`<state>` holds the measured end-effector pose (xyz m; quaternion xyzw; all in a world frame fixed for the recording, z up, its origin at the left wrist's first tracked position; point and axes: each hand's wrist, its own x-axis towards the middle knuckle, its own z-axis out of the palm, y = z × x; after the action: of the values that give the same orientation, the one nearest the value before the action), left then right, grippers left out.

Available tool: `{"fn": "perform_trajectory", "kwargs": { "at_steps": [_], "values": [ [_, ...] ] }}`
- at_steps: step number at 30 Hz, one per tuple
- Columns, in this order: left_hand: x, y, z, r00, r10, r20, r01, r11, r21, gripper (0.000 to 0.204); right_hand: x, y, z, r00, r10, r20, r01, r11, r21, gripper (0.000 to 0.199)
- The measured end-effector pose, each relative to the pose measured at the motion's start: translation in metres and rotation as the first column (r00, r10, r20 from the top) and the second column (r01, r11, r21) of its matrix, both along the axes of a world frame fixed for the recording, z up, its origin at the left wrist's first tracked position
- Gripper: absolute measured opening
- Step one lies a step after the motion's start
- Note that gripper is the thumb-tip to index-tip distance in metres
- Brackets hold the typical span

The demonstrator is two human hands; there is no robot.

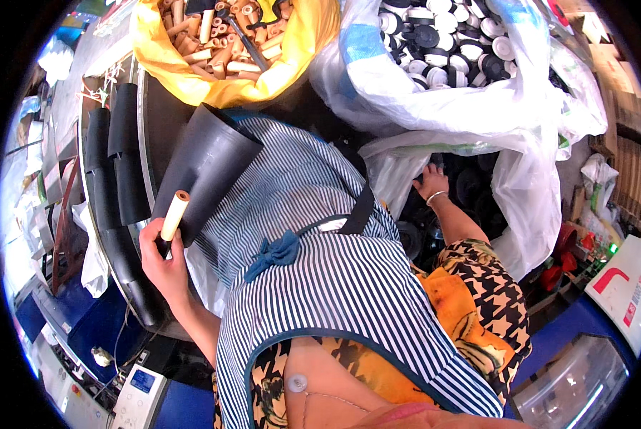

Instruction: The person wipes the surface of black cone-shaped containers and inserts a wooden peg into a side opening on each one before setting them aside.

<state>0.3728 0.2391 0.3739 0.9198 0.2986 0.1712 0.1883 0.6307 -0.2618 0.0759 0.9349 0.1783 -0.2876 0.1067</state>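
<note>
My left hand (pixel 164 261) is closed round the near end of a wide black tube (pixel 209 161). A short tan tube (pixel 174 216) stands up between its thumb and fingers, against the black one. The far end of the black tube lies over my striped apron (pixel 284 171). On my right, my right hand (pixel 431 182) reaches into a clear plastic bag (pixel 528 207) of round black parts (pixel 470 182). Its fingers are spread over the dark contents, and I see nothing held in them. The fingertips are partly lost in shadow.
A yellow sack (pixel 213 91) of tan tubes stands ahead, with a dark slim tool (pixel 247 44) on top. Beside it is a white bag (pixel 435 107) of black and white round caps (pixel 445 43). Several black tubes (pixel 127 186) line the left. Cardboard (pixel 631 161) is stacked far right.
</note>
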Motion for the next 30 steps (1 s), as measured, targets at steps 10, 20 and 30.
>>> {"fn": "perform_trajectory", "kwargs": {
  "at_steps": [10, 20, 30],
  "values": [
    [-0.012, 0.011, -0.011, 0.998, 0.057, 0.015, -0.057, 0.998, -0.032, 0.027, -0.020, -0.082, 0.005, 0.915, -0.110, -0.387, -0.013, 0.953, -0.301, 0.072],
    [-0.036, 0.031, -0.035, 0.980, 0.117, 0.162, -0.095, 0.986, -0.134, 0.028, -0.046, -0.047, 0.056, 0.841, -0.430, -0.329, 0.226, 0.831, -0.509, 0.107],
    [-0.032, 0.032, -0.041, 0.966, 0.178, 0.189, -0.144, 0.974, -0.177, 0.026, -0.028, -0.093, -0.022, 0.536, -0.836, 0.115, 0.832, 0.547, 0.093, 0.050]
  ]
}}
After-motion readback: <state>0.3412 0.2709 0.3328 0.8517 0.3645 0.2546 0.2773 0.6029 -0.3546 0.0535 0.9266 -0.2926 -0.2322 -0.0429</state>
